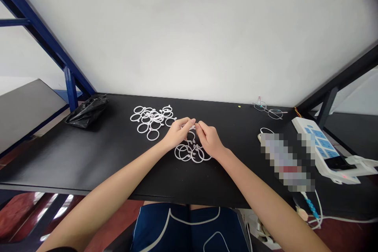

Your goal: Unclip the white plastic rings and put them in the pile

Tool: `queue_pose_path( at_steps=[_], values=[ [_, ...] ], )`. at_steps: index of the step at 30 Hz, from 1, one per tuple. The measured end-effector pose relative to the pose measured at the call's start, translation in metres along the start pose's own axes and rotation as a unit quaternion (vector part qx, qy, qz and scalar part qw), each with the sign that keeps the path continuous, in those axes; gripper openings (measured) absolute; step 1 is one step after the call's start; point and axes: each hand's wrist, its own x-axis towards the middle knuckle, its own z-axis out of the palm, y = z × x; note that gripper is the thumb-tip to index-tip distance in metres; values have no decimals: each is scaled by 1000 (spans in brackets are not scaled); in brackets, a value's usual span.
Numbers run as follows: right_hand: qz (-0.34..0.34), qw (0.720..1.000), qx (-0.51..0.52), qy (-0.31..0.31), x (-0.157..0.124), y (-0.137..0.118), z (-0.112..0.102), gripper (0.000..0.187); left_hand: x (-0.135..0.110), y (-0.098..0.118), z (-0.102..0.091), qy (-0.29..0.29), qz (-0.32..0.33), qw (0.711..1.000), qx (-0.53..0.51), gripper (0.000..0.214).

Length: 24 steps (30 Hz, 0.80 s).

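Both of my hands meet above the middle of the black table, thumbs and fingertips pinched close together. My left hand and my right hand are closed on a white plastic ring, of which only a little shows between the fingers. Just below them lies a small group of white rings with little clip-like ends, partly overlapping. To the left of my left hand is a larger loose pile of similar white rings, each with a small knob or eyelet.
A black plastic bag lies at the table's left. At right are eyeglasses, a blurred-out phone-like object with a cable, and a white power strip. A white wall rises behind the black table.
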Motion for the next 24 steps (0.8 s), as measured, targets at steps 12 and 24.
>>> queue_pose_path(
  at_steps=[12,24],
  values=[
    [2,1000,-6,0,0,1,0,34,-1,1,0,2,1,1000,-6,42],
    [2,1000,-7,19,0,1,0,34,-3,4,0,-14,30,999,17,45]
  ],
)
